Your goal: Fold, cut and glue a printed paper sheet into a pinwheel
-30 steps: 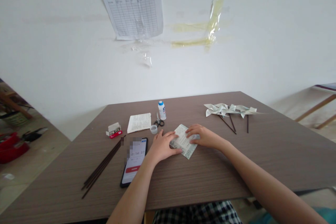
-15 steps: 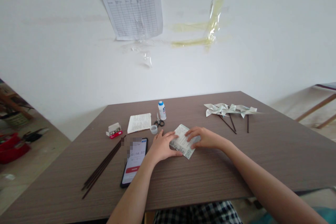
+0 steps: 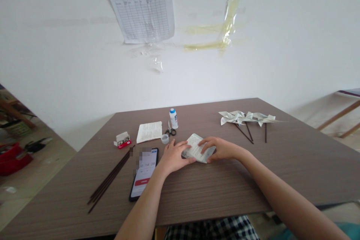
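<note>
A printed sheet of paper (image 3: 196, 149) lies on the table between my hands, its near corner folded up. My left hand (image 3: 174, 157) grips its left side, fingers on top and thumb at the near edge. On the right side, my right hand (image 3: 221, 149) holds the paper with curled fingers over it and the thumb at the fold. Beyond my left hand are scissors (image 3: 170, 131) with black handles, a small clear cup (image 3: 164, 138) and a white bottle (image 3: 173, 119) with a blue cap. A stack of printed paper squares (image 3: 149, 131) lies left of them.
Several paper pinwheels (image 3: 242, 117) on dark sticks lie at the back right of the table (image 3: 281, 172). On the left are a phone (image 3: 144, 174) showing a timer, several dark sticks (image 3: 111, 178) and an opened small red-and-white box (image 3: 123, 140). A wall stands behind.
The paper's near corner, flat and pointing toward me before, is now folded up and away. Both thumbs have shifted slightly at the near edge; other things stay put.
</note>
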`<state>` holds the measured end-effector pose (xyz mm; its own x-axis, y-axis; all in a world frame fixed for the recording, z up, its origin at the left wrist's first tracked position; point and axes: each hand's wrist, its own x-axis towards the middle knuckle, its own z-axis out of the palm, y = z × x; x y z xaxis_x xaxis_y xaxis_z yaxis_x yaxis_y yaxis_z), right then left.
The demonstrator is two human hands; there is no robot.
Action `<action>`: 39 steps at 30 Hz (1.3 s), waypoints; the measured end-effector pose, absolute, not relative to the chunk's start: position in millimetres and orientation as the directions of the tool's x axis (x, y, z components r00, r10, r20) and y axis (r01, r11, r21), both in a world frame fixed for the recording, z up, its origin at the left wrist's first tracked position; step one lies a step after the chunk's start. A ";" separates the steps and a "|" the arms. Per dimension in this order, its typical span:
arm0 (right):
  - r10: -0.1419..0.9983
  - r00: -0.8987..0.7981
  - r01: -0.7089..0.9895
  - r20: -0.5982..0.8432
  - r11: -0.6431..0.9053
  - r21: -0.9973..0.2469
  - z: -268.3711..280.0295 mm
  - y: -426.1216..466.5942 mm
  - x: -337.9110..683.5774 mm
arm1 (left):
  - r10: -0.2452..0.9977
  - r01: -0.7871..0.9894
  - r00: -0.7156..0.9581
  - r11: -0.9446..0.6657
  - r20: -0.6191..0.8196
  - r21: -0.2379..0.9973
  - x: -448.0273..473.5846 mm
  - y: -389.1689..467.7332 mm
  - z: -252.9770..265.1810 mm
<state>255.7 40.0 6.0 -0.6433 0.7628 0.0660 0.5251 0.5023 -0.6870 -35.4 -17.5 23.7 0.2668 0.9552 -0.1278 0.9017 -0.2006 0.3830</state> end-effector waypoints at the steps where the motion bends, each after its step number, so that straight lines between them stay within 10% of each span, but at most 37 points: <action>1: 0.764 -0.642 0.534 0.064 0.505 -0.678 8.7 38.5 255.0 | 0.956 0.903 0.265 -0.198 -0.130 0.381 -34.8 -17.9 24.4; 39: 0.804 -0.574 0.525 0.155 0.507 -0.684 -21.0 55.3 258.2 | 0.976 0.896 0.201 -0.217 0.082 0.388 -32.9 -2.9 2.1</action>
<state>258.2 55.3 -21.0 -0.5738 0.8041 0.1553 0.5251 0.5067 -0.6838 -32.9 -2.9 2.1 0.2010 0.9761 0.0823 0.8956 -0.2171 0.3883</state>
